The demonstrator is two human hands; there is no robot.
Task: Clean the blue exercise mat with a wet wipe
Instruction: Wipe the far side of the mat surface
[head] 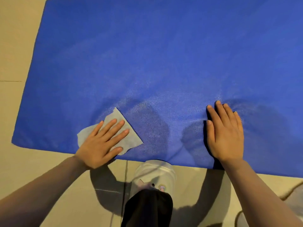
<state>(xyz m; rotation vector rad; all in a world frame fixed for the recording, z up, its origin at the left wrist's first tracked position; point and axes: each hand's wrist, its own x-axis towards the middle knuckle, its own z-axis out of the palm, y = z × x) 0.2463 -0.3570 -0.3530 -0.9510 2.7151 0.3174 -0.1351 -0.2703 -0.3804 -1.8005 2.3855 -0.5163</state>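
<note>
The mat (164, 63) is laid flat on the floor (14, 46). The wipe (114, 128) is pressed onto its near left corner under the flat left hand (100, 143). The right hand (224, 133) is rested flat, grasping nothing. Wiping is judged under way near the edge; the far area likely remains.

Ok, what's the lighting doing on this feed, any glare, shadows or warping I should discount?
Head view: warm light; a speckled sheen on the mat between the left hand on the wipe and the right hand; dark arm shadows on the floor; wide-angle lens bows the mat's edges; shoe slightly soft.
</note>
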